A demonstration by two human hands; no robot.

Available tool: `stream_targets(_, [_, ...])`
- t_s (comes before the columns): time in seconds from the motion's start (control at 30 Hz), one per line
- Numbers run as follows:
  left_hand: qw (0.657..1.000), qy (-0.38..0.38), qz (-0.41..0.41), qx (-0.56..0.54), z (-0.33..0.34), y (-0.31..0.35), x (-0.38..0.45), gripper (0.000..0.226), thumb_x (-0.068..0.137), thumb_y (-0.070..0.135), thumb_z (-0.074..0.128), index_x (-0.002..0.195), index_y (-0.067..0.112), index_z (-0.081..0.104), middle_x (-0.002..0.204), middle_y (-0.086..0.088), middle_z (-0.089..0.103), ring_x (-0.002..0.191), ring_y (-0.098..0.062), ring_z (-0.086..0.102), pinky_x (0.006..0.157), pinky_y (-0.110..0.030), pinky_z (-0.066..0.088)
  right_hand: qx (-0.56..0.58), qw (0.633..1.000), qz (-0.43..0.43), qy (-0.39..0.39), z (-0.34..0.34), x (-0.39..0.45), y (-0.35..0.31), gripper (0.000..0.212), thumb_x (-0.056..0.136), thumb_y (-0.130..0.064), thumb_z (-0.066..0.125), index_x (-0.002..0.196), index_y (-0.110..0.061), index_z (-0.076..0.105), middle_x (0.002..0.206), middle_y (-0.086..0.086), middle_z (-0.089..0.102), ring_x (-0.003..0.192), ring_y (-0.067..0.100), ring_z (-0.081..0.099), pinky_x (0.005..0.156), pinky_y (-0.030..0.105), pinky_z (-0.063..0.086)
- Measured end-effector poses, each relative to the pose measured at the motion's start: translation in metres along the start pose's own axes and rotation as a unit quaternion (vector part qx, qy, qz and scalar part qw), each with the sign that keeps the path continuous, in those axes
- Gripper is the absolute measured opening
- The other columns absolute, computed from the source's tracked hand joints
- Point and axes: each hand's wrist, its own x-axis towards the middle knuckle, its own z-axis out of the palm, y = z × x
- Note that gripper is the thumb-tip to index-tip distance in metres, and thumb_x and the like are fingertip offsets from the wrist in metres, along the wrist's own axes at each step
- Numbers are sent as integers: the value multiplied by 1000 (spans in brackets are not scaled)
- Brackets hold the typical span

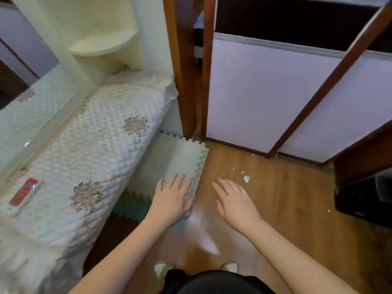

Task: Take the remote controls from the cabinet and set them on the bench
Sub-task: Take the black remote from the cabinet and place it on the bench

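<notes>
The bench (89, 145) fills the left of the scene, a long seat under a white quilted cover with flower motifs, running from near left to far centre. To the right and farther off stands a dark wooden cabinet (360, 187), its front partly in view at the right edge; what it holds cannot be made out from here. Between them lies a wood floor (265, 209) with foam mats (176, 158) beside the bench and a few white crumbs (246, 178) scattered farther right.

One remote control (24, 193), red and white, already lies on the bench at its near left end, so at least part of the job looks done. Whether more remain in the cabinet is not visible.

The left hand (172, 199) hangs over the edge of the mat, fingers straight and spread, holding nothing. The right hand (235, 203) hovers above the floor just beside it, also flat and empty.

With both hands free, the likely remaining work is another trip to the cabinet, if any remotes are left there.
</notes>
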Motion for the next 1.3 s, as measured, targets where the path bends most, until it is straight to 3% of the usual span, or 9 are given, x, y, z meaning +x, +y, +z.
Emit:
stream_targets(0.27, [986, -2, 153, 59, -22, 149, 61, 60, 90, 56, 33, 137, 24, 53, 141, -5, 54, 135, -27, 45, 106, -57, 37, 30, 985, 169, 14, -26, -75, 125, 52, 87, -34, 54, 136, -17, 50, 138, 8, 53, 128, 27, 49, 104, 42, 40])
stream_targets(0.43, [961, -16, 260, 95, -29, 216, 104, 65, 96, 60, 23, 153, 29, 19, 161, 0, 20, 150, -21, 10, 117, -57, 13, 64, 961, 260, 68, -47, -108, 171, 55, 97, -37, 39, 148, -24, 27, 155, 4, 28, 142, 22, 25, 115, 39, 21])
stream_targets(0.6, [933, 13, 344, 106, -40, 281, 145, 65, 95, 59, 21, 150, 26, 30, 157, -3, 32, 148, -22, 18, 117, -55, 12, 48, 932, 346, 99, -64, -126, 214, 55, 97, -39, 39, 148, -24, 26, 155, 4, 29, 144, 22, 21, 117, 41, 8])
stream_targets(0.67, [920, 11, 378, 99, -42, 303, 164, 64, 95, 58, 21, 151, 27, 27, 158, -2, 29, 149, -21, 16, 118, -55, 12, 40, 922, 372, 96, -70, -126, 232, 56, 97, -40, 38, 149, -24, 26, 155, 4, 28, 145, 23, 20, 117, 42, 7])
stream_targets(0.8, [909, -32, 408, 73, -49, 336, 214, 63, 96, 61, 12, 152, 33, 14, 160, 1, 23, 149, -20, 13, 117, -57, 13, 28, 904, 417, 92, -81, -111, 267, 56, 97, -41, 38, 149, -24, 25, 156, 4, 26, 146, 23, 18, 118, 41, 7])
stream_targets(1.0, [888, -8, 454, 72, -81, 362, 286, 70, 92, 63, 5, 152, 30, 19, 160, 1, 24, 149, -21, 14, 119, -53, 11, 9, 887, 458, 62, -91, -74, 305, 56, 93, -44, 45, 145, -26, 35, 151, 4, 37, 141, 24, 30, 116, 41, 13])
stream_targets(1.07, [877, -2, 475, 72, -89, 373, 304, 72, 90, 63, 1, 151, 31, 20, 160, 1, 23, 149, -21, 13, 119, -53, 12, -3, 874, 482, 68, -99, -65, 318, 54, 92, -44, 45, 143, -25, 40, 148, 4, 42, 139, 25, 35, 114, 40, 14])
stream_targets(1.2, [858, 9, 509, 75, -96, 404, 334, 75, 89, 64, -1, 150, 31, 27, 160, 0, 22, 149, -22, 13, 119, -51, 15, 16, 850, 518, 95, -109, -60, 344, 53, 96, -41, 40, 145, -23, 35, 152, 4, 35, 142, 24, 28, 116, 38, 8])
stream_targets(1.3, [850, 1, 521, 82, -99, 439, 350, 71, 90, 64, 2, 150, 32, 26, 159, 2, 27, 148, -23, 18, 119, -55, 14, 0, 832, 547, 95, -115, -67, 366, 51, 93, -41, 47, 140, -23, 44, 147, 4, 44, 138, 24, 36, 114, 39, 12])
